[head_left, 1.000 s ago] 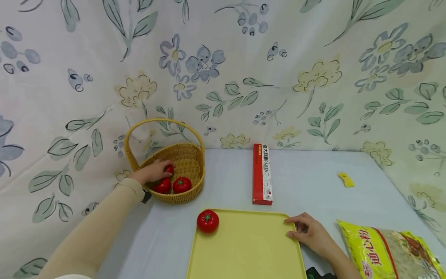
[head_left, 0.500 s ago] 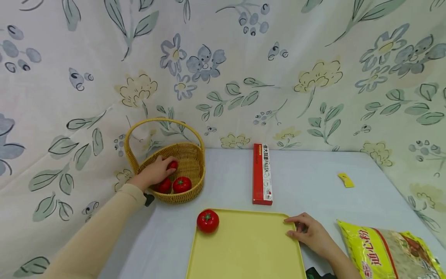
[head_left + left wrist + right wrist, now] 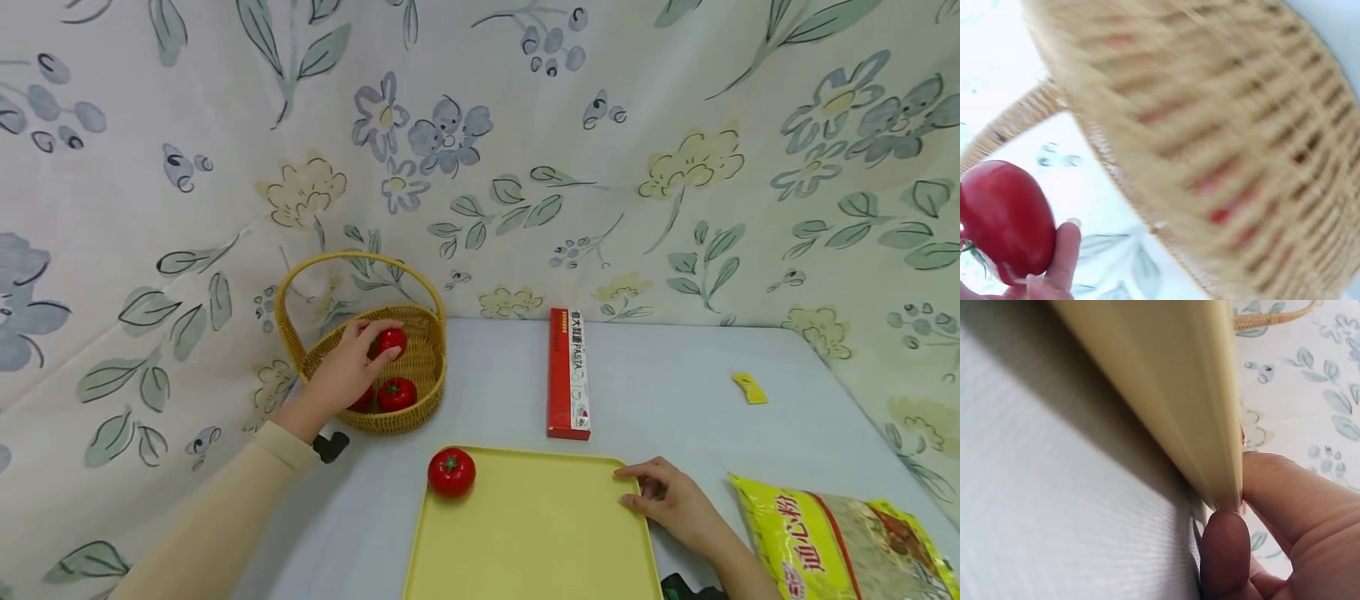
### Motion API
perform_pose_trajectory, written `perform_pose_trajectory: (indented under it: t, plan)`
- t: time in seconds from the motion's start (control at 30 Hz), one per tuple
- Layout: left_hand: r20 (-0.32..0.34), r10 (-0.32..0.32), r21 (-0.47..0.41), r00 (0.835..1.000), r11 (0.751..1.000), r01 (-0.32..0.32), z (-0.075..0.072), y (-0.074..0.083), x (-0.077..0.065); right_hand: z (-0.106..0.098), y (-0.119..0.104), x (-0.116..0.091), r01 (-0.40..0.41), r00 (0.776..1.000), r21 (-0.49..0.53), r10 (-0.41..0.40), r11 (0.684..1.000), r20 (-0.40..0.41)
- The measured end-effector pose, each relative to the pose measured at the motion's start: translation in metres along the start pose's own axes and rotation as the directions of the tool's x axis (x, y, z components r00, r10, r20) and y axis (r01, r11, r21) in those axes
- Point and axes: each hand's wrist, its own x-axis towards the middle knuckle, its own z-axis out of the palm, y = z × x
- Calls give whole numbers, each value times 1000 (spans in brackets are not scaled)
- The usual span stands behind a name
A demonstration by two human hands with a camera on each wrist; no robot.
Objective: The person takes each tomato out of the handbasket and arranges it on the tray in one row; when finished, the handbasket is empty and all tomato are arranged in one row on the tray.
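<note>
Now, in the left of the scene, we see the left hand (image 3: 347, 367) raised toward the far side of a wicker basket (image 3: 397, 423), a red tomato (image 3: 391, 342) in its grip. A second ago that hand was low among the fruit, with the tomato largely covered by its fingers; at this moment the tomato shows nearly whole in front of the basket's far inner wall. From the left wrist, we see fingers curled against its glossy side, tomato and basket apart.

The right hand (image 3: 675, 504) has kept its place at the far right corner of a yellow tray (image 3: 532, 525), pinching the rim, the gap between finger and thumb narrow. From the right wrist, we make out a fingertip pressed to the tray's edge.

Two tomatoes (image 3: 397, 394) remain in the near part of the basket, one partly hidden behind the left wrist. Another tomato (image 3: 452, 472) sits, as before, in the tray's far left corner. Beyond the tray on the white table (image 3: 487, 392) lies a red pasta box (image 3: 568, 375); a yellow bag (image 3: 847, 542) lies at the near right.
</note>
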Motion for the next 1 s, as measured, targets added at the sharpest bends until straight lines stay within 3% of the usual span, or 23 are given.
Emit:
perform_pose_trajectory:
  t: [0.23,0.57,0.7,0.9,1.0]
  plan:
    - [-50,89,-106,995,990,-94,7,30,-20,0,0,-1,39,999,3,-39,999,-4]
    - [-92,237,-233,967,939,-252,27,69,-41,-1,-3,-1,12,1000,-10,-12,1000,-17]
    - [-75,302,-222,950,924,-311,41,81,-48,-3,-3,-1,12,1000,-7,-12,1000,-21]
    - [-16,307,-184,952,935,-304,63,91,-58,-1,-2,-1,16,1000,11,-16,1000,-21]
    - [-4,327,-175,945,930,-323,75,94,-60,-1,-2,-1,18,1000,9,-17,1000,-23]
